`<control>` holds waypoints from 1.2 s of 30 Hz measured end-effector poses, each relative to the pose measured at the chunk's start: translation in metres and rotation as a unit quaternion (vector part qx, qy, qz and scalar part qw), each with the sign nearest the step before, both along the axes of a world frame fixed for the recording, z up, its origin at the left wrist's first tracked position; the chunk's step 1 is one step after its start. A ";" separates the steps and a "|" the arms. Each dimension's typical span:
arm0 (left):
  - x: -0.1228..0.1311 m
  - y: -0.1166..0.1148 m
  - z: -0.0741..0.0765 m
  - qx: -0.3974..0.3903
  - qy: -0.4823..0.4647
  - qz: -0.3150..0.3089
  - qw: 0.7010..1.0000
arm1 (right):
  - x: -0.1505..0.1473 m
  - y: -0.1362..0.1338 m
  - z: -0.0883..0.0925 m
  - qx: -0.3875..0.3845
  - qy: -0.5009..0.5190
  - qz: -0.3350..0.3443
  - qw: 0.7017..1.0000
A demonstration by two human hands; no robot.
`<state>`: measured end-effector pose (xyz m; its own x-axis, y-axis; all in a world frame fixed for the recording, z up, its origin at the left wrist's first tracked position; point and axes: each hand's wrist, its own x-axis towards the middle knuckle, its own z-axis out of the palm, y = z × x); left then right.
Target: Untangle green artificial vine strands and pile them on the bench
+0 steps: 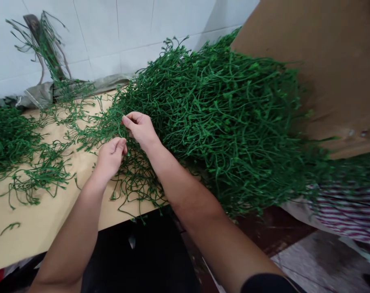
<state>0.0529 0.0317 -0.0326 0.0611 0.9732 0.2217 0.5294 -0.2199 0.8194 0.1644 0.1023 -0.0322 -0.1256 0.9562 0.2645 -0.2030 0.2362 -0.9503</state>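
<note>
My right hand is closed in a pinch at the left edge of a big heap of green artificial stems. A thin green stem curves down from its fingertips toward my left hand. The left fingers are also pressed together, just below and to the left of the right hand, seemingly on the lower part of that stem. Loose stems with small forked tips lie around and beneath both hands. What sits inside the left fist is mostly hidden.
Another green pile lies at the left, with a smaller bunch beside it on the tan tabletop. Stems hang on an upright post by the tiled wall. A brown board rises at right, above striped cloth.
</note>
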 end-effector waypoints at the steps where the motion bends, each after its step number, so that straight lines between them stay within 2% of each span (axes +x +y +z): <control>1: 0.000 -0.002 0.000 0.022 0.036 -0.006 0.999 | -0.001 0.001 -0.001 -0.006 -0.008 -0.009 1.000; 4: 0.005 -0.011 0.004 0.090 0.097 -0.040 0.990 | 0.001 0.007 -0.005 -0.016 -0.043 -0.040 0.998; 8: 0.023 -0.026 0.011 0.151 0.109 -0.235 0.954 | 0.008 0.018 -0.007 -0.022 -0.078 -0.173 0.982; 9: 0.027 -0.027 0.012 0.150 0.115 -0.265 0.945 | 0.008 0.018 -0.007 -0.016 -0.080 -0.177 0.981; 10: 0.029 -0.027 0.013 0.145 0.116 -0.266 0.946 | 0.008 0.017 -0.005 -0.005 -0.077 -0.156 0.985; 12: 0.026 -0.022 0.012 0.137 0.097 -0.213 0.963 | 0.005 0.012 -0.001 0.027 -0.062 -0.087 0.994; 15: 0.008 -0.010 0.006 0.156 0.031 -0.058 0.985 | 0.000 0.004 0.005 0.042 -0.024 -0.028 0.998; 18: -0.010 0.000 -0.006 0.182 -0.015 0.099 0.978 | 0.001 0.000 0.006 0.026 0.005 -0.003 1.000; 19: -0.013 0.003 -0.010 0.183 -0.013 0.131 0.974 | 0.001 -0.001 0.005 0.018 0.010 0.015 1.000; 21: -0.013 0.008 -0.018 0.161 0.003 0.147 0.976 | 0.002 -0.004 0.004 0.002 0.014 0.054 0.998; 24: -0.008 0.014 -0.024 0.075 0.013 0.103 0.992 | 0.000 -0.008 0.002 -0.025 0.021 0.086 0.996; 27: -0.006 0.014 -0.021 0.028 0.030 0.070 0.997 | -0.003 -0.009 0.000 -0.050 0.026 0.069 0.996; 30: -0.002 0.008 -0.014 0.046 0.075 0.032 0.996 | -0.001 -0.001 -0.005 -0.051 -0.002 0.017 0.999; 32: 0.005 -0.001 -0.009 0.075 0.119 -0.007 0.990 | 0.003 0.009 -0.009 -0.049 -0.025 -0.040 0.998; 34: 0.016 -0.011 -0.006 0.105 0.156 -0.081 0.979 | 0.010 0.017 -0.010 -0.062 -0.027 -0.108 0.992; 36: 0.026 -0.019 -0.004 0.117 0.168 -0.160 0.966 | 0.014 0.020 -0.009 -0.067 -0.018 -0.140 0.988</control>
